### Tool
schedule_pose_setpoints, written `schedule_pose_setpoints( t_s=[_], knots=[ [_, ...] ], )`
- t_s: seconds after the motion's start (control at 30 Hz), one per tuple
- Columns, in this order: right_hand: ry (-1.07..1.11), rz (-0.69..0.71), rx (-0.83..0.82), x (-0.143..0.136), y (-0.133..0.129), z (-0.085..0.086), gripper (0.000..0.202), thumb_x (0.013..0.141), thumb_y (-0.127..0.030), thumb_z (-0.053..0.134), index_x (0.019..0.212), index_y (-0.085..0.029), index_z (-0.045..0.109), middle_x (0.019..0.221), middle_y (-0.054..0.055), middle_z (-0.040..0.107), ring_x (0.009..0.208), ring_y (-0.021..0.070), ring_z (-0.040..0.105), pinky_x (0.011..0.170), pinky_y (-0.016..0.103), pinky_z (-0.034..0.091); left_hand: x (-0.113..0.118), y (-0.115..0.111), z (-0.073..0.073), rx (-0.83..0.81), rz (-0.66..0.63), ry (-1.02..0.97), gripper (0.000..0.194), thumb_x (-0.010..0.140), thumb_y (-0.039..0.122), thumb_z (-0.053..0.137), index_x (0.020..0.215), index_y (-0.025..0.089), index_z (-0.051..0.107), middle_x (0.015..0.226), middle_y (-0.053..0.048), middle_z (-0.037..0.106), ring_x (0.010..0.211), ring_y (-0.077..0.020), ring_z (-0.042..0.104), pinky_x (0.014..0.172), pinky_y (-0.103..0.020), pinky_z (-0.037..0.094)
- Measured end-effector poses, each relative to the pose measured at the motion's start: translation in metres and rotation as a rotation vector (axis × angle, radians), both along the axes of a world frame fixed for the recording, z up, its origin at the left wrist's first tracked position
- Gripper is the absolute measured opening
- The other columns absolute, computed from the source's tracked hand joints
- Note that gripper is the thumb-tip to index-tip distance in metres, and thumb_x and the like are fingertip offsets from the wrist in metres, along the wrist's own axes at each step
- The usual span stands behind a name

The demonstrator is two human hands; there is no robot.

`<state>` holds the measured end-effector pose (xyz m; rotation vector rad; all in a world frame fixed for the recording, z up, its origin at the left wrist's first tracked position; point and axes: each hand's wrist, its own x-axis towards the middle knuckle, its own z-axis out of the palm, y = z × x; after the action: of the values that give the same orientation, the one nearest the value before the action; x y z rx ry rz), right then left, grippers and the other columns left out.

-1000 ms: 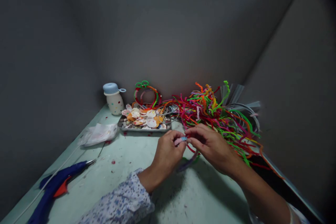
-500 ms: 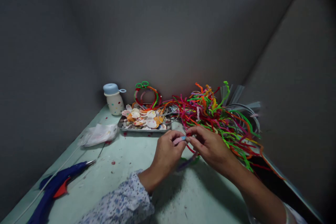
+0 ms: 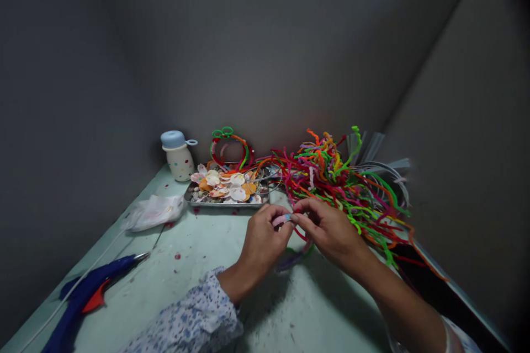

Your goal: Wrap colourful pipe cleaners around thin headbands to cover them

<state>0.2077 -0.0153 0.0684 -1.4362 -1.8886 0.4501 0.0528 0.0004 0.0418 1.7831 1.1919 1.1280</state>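
Over the middle of the pale green table (image 3: 199, 248), my left hand (image 3: 265, 237) is closed on a fuzzy ring (image 3: 280, 220), whose top part is pink with a light blue bit. My right hand (image 3: 325, 229) pinches the same ring at the blue bit, fingertips against those of my left hand. A little red shows between the fingers. The ring's lower part, purple and green, hangs below the hands. Just behind them lies a large tangle of coloured fuzzy stems (image 3: 331, 176).
A metal tray (image 3: 226, 205) holds flower-like pieces, with fuzzy hoops (image 3: 247, 157) behind it. A cream bottle (image 3: 180, 162) with a blue lid stands back left. Nearer are a plastic bag (image 3: 157, 212) and a blue glue gun (image 3: 97, 281) with a white cord. Clear strips (image 3: 372, 149) lie back right.
Both hands keep nearly the same place and grip on the ring. The fingers have shifted slightly, and the whole view has moved a little.
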Motion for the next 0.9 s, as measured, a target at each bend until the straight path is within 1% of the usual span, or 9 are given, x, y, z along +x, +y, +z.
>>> schedule_pose_setpoints(
  t_s=[0.27,0.43,0.6,0.77,0.9],
  knots=[
    [-0.021,0.004,-0.002,-0.0047,-0.0008,0.0008,0.013,0.086,-0.029,0.055,0.091,-0.020,0.062,0.081,0.003,0.067,0.071,0.0168,0.061,0.063,0.027,0.044,0.0015,-0.0021,0.0038,0.016,0.033,0.039,0.009,0.076,0.023,0.059,0.080,0.017,0.063,0.079,-0.003,0.064,0.073,-0.0142,0.058,0.065,-0.024,0.042],
    [-0.022,0.010,0.001,-0.0053,-0.0012,0.0011,0.012,0.086,-0.028,0.056,0.091,-0.020,0.063,0.081,0.002,0.067,0.072,0.0165,0.060,0.066,0.027,0.043,0.0006,-0.0029,0.0032,0.064,0.058,0.087,0.010,0.077,0.021,0.056,0.078,0.016,0.064,0.074,-0.002,0.062,0.069,-0.0133,0.056,0.063,-0.023,0.039],
    [-0.015,0.012,-0.008,-0.0034,-0.0003,-0.0006,0.011,0.086,-0.028,0.057,0.089,-0.020,0.063,0.081,0.002,0.067,0.072,0.0166,0.060,0.066,0.027,0.042,0.0004,-0.0023,0.0015,0.097,0.067,0.103,0.010,0.077,0.019,0.055,0.078,0.016,0.065,0.074,-0.002,0.063,0.069,-0.0130,0.056,0.063,-0.023,0.039],
    [-0.010,0.006,-0.005,-0.0051,-0.0016,-0.0011,0.012,0.086,-0.030,0.056,0.089,-0.020,0.063,0.080,0.002,0.067,0.070,0.0164,0.060,0.064,0.027,0.042,0.0003,-0.0025,0.0004,0.082,0.087,0.112,0.010,0.078,0.020,0.055,0.076,0.016,0.065,0.072,-0.002,0.062,0.068,-0.0131,0.056,0.062,-0.023,0.038],
    [-0.044,-0.029,0.023,-0.0097,-0.0023,-0.0018,0.014,0.087,-0.030,0.055,0.086,-0.019,0.064,0.081,0.004,0.068,0.073,0.0177,0.060,0.065,0.028,0.041,0.0000,-0.0027,-0.0006,0.054,0.108,0.108,0.012,0.078,0.023,0.056,0.075,0.016,0.065,0.072,-0.002,0.062,0.067,-0.0132,0.055,0.061,-0.023,0.038]
  ],
)
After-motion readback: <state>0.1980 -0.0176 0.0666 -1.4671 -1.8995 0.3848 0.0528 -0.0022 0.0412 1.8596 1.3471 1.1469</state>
